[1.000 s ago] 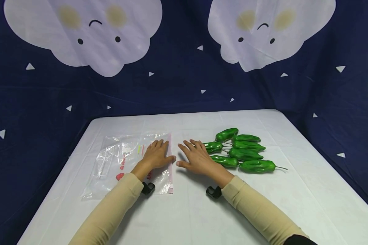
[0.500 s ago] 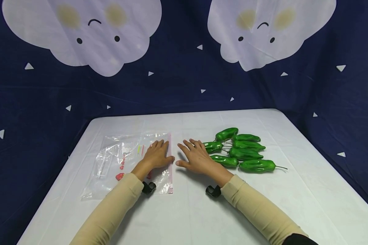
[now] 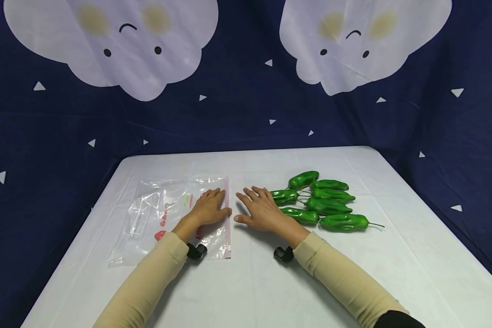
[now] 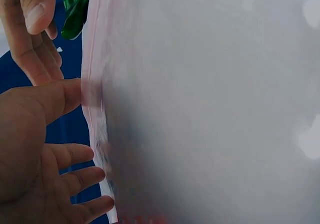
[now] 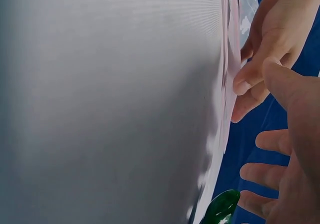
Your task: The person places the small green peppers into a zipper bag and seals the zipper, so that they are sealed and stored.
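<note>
A clear plastic zip bag point(image 3: 125, 237) with a pink strip along its right edge and red printed marks lies flat on the table. My left hand point(image 3: 207, 207) rests on it near that strip, palm down, fingers extended. Just right of the strip, my right hand point(image 3: 262, 212) lies palm down with spread fingers, holding nothing. Several green chili peppers lie beside it; the nearest right-hand one point(image 3: 343, 222) has a long stem. My right hand partly hides two others, one of them the front left pepper point(image 3: 301, 215). In the right wrist view, a pepper tip point(image 5: 222, 206) shows near my right fingertips.
A white-covered table point(image 3: 246, 291) with rounded far corners bears everything. Behind it hangs a dark blue cloth point(image 3: 238, 123) printed with clouds and small triangles. Each wrist carries a small black camera, such as the right one point(image 3: 284, 254).
Both hands stay almost where they were, shifting only very slightly leftward. The bag and the peppers have not moved.
</note>
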Tool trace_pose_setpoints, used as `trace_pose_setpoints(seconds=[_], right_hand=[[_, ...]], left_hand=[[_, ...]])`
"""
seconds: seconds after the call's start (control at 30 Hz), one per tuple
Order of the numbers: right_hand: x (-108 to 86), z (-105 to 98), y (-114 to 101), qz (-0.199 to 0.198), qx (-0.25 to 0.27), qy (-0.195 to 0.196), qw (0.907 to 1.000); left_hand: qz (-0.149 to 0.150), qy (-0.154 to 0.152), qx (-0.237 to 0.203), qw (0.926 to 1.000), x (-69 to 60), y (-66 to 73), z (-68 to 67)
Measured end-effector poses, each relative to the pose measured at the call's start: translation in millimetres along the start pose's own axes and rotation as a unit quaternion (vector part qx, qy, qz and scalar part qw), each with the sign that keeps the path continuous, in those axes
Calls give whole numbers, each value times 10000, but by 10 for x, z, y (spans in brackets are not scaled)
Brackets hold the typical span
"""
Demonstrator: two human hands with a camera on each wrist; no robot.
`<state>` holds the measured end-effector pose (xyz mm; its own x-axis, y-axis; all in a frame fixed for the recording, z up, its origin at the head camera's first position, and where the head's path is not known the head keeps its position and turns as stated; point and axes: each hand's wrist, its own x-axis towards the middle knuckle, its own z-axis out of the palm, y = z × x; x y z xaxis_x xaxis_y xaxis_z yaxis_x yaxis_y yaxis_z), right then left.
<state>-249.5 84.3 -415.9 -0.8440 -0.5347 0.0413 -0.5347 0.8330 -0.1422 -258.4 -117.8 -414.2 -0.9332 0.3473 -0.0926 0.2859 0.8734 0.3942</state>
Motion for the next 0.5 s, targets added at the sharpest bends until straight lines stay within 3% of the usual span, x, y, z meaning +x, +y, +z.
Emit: trace_pose_setpoints(seconds=[0.5], right_hand=[[67,17,-36,-238,-10,-414,9989]], left_hand=[[298,-87,-315,9990,-62,-78,-27]])
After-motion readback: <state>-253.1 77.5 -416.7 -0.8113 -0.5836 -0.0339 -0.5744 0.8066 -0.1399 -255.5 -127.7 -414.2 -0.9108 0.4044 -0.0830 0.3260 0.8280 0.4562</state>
